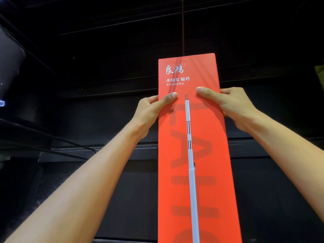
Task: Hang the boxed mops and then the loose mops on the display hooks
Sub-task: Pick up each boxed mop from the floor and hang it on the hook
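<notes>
— Two hands on it: the left hand and right hand pinch the red mop box by its edges, held upright overhead before the dark wall.

— Risk?

— No hook visible; aiming blind, it may miss and slip. Box is sealed, contents unseen.
</notes>
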